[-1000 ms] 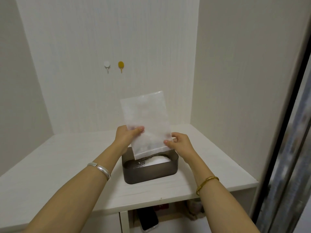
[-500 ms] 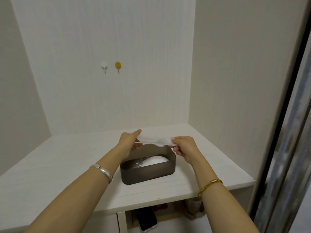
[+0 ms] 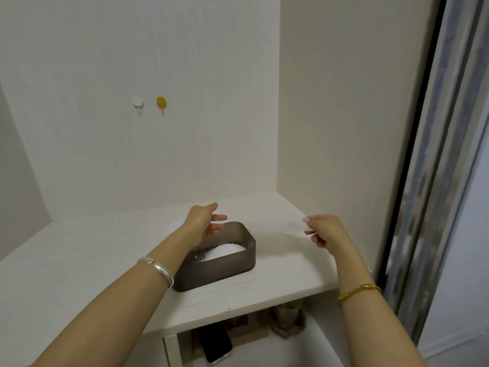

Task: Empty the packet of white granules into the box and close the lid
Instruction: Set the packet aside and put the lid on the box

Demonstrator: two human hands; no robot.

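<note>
The dark rounded box (image 3: 215, 256) stands lidless on the white tabletop (image 3: 79, 260), with a heap of white granules (image 3: 225, 250) piled toward its right side. The left hand (image 3: 202, 221) hovers over the box's far left rim with fingers loosely spread, grasping nothing. The right hand (image 3: 324, 230), off to the right of the box, pinches the limp translucent packet (image 3: 295, 226) between thumb and fingertips.

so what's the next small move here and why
Probably set the packet down on the shelf to free the right hand. The packet looks flat and spent, granules are heaped in the open box, and no lid is on it. The left hand hovers open at the far rim.
</note>
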